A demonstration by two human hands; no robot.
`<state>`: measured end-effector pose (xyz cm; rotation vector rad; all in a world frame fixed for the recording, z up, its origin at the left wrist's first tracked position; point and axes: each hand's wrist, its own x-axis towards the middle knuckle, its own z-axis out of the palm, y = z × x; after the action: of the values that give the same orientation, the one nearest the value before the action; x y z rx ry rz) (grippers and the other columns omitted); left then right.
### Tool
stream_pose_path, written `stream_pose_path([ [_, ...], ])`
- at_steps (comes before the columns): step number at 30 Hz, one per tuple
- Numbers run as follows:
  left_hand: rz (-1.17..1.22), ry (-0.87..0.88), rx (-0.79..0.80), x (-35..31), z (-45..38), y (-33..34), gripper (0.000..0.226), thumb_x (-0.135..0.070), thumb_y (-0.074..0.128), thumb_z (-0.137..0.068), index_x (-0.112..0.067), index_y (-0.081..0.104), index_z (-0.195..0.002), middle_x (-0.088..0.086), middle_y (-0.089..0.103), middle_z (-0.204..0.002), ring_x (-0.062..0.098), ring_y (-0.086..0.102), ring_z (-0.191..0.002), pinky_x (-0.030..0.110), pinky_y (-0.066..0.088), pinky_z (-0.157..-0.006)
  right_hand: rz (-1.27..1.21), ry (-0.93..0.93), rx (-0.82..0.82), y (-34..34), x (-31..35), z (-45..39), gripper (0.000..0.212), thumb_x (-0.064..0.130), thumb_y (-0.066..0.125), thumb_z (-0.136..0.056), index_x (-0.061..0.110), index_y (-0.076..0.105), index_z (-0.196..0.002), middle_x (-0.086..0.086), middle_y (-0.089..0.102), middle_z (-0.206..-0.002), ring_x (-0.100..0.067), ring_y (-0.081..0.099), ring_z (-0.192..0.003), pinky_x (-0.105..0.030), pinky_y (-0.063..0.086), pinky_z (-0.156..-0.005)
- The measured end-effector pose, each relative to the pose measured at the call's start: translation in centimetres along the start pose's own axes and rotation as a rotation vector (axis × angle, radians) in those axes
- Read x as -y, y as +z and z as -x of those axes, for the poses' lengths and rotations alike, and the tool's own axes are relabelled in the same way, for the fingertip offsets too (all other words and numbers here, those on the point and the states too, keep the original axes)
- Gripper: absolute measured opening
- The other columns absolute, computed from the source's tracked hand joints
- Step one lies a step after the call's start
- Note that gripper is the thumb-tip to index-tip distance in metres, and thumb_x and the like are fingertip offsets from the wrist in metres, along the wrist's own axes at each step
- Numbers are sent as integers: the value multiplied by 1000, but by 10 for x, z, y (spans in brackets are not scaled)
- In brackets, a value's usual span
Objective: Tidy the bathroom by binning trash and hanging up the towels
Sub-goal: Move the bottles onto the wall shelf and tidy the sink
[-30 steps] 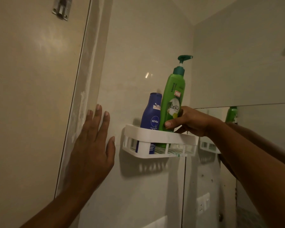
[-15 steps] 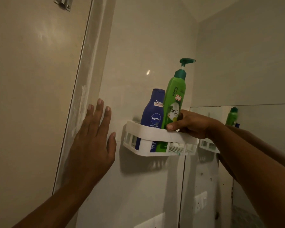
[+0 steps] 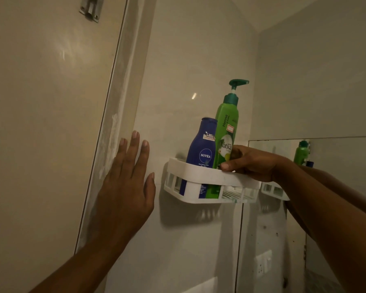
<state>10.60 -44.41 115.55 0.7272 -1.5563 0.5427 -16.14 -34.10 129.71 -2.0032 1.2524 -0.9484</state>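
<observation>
Little changed since the earlier frames: green pump bottle (image 3: 226, 132) now upright and settled lower in the white wall shelf (image 3: 201, 176), right hand (image 3: 254, 162) still around its lower part, left hand (image 3: 126, 182) still flat on the wall (image 3: 188, 60).

Nearest: both bare forearms reaching up from the lower edge. Left hand open, fingers (image 3: 134, 144) spread and pointing up, palm against the pale tiled wall, just left of the shelf and apart from it. Beside that hand, a vertical door frame edge (image 3: 116, 123); further left, a door panel (image 3: 40, 123) with a metal latch (image 3: 90, 9) near its top.

Middle: right hand curled around the base of the green pump bottle, thumb across the front, resting at the shelf rim. Bottle labelled "Vatika", teal pump head turned right. Blue Nivea bottle (image 3: 201, 153) standing just left of it, touching or nearly so, inside the same shelf.

Farthest: mirror (image 3: 336, 166) on the adjoining wall, showing reflections of bottle, shelf and arm. Below, a white socket plate (image 3: 263, 263). Trash and towels not visible in this view.
</observation>
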Motion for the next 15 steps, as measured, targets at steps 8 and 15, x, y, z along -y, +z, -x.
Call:
stream_pose_path([
  [8, 49, 23, 1, 1, 8, -1, 66, -30, 42, -101, -14, 16, -160, 3, 4, -170, 23, 3, -156, 56, 32, -118, -85, -278, -457, -5, -22, 25, 91, 46, 96, -53, 12, 59, -129, -11, 70, -123, -29, 67, -118, -37, 58, -92],
  [15, 135, -11, 135, -42, 114, -3, 67, -18, 51, -88, -8, 39, -153, 12, 29, -163, 39, 12, -154, 54, 11, -125, -185, -425, -966, 47, -117, 111, 24, 27, 82, -74, 16, 71, -92, -6, 75, -95, -26, 69, -100, -43, 53, -97],
])
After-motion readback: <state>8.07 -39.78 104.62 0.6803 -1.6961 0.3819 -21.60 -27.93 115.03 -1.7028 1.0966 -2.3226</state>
